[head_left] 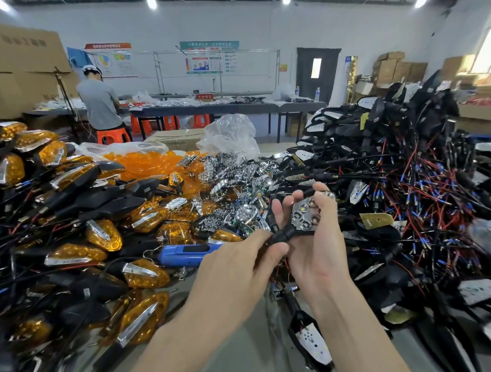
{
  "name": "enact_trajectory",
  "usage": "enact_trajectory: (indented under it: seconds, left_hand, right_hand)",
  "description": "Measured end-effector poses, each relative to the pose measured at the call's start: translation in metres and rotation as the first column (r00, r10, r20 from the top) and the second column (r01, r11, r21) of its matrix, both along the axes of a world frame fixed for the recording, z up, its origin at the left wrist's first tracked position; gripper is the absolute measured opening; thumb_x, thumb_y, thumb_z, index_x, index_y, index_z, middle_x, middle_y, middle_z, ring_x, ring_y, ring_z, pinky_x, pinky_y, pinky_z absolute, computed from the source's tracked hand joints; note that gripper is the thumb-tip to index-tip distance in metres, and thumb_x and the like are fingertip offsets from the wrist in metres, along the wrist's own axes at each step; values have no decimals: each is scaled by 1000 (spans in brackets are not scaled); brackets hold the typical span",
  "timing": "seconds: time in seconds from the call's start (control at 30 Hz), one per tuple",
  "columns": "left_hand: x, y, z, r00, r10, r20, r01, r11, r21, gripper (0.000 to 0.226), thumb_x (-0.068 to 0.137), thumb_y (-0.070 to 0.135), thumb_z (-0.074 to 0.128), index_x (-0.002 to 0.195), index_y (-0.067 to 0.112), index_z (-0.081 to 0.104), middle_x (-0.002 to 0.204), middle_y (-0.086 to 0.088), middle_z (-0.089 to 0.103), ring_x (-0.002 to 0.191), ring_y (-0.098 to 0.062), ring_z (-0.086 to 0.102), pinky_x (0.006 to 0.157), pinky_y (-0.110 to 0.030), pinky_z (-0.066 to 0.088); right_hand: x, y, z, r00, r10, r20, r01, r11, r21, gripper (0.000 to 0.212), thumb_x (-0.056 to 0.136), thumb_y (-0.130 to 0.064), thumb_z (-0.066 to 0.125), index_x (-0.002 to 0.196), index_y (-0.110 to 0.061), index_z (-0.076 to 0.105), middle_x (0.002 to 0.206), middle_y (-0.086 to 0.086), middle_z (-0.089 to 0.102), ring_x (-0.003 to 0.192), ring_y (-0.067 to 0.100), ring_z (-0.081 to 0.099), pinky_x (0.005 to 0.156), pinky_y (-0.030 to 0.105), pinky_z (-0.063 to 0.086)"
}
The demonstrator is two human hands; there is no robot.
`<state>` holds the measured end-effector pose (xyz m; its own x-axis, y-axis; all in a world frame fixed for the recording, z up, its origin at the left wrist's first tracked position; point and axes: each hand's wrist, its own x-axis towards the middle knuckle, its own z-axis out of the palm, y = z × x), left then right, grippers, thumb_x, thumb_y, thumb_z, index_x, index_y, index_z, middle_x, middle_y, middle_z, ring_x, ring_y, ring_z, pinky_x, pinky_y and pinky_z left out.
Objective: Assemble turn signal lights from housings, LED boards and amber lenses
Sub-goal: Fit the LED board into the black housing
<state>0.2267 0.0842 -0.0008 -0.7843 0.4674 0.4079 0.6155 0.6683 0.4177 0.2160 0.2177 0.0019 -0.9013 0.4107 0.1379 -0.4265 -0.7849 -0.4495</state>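
1 black housing [285, 235], chrome reflector [304, 216] seated, just off centre toward 4 o'clock. Left hand [239, 265] pinches its stem; right hand [318, 249] grips its body. Finished amber lights [74, 255] piled at 9 o'clock.

Pale wall [265, 26] across the back, hung with posters [210, 57] in the upper middle. Dark door [317, 71] with a narrow lit pane right of centre. Bright ceiling lights [152, 3] along the top edge. Long grey surface [265, 107] mid-frame, orange stools [113, 136] beneath and beside. Cardboard boxes [29, 53] stacked upper left, more upper right.
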Motion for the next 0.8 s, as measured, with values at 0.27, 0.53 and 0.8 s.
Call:
enact_trajectory:
  seconds: [0.27,0.53,0.8]
  left_hand:
    - [-2,6,-19,984,125,-124,-143,979,-144,76,75,78,-9,114,42,45,72,8,60,74,-11,60,68,-31,51]
    - [-11,12,-26,997,56,43,-55,998,-33,46,84,73,9,91,39,40,66,9,54,69,-9,54,62,-24,42]
    - [-15,30,-40,988,46,150,-46,999,-8,48,84,69,9,103,40,41,76,9,60,80,-10,60,73,-31,50]
  right_hand:
    - [-3,9,-17,998,34,49,-30,996,-79,13,104,-23,51,110,-18,61,75,0,64,64,15,64,61,30,58]
    - [-10,18,-26,994,92,52,-91,996,-19,25,103,-39,50,105,-18,62,84,3,65,75,23,68,69,38,60]
    - [-18,32,-34,991,131,24,-131,991,-1,29,102,-41,43,107,-17,60,85,3,62,70,20,64,67,38,60]
